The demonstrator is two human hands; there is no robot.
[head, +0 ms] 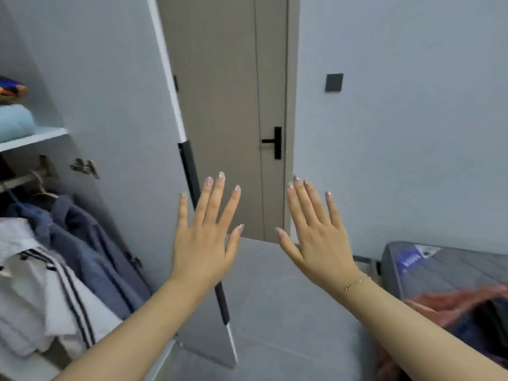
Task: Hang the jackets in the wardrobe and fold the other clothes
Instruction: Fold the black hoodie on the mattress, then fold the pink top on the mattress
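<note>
My left hand point(204, 237) and my right hand point(316, 235) are raised side by side in front of me, fingers spread and straight, holding nothing. The wardrobe point(33, 138) stands open at the left. Inside it a blue jacket point(82, 243) and a white jacket with dark stripes point(35, 292) hang from the rail point(24, 178). The open wardrobe door point(118, 105) with its black handle strip point(189, 171) is just behind my left hand. Pink and dark clothes point(461, 306) lie blurred on the bed at the right.
Folded light-blue fabric point(13, 122) and a colourful item point(12, 90) sit on the wardrobe shelf. A closed beige room door point(233, 105) with a black handle is straight ahead. A grey mattress point(445, 265) is at the right; grey tiled floor point(275, 312) lies between.
</note>
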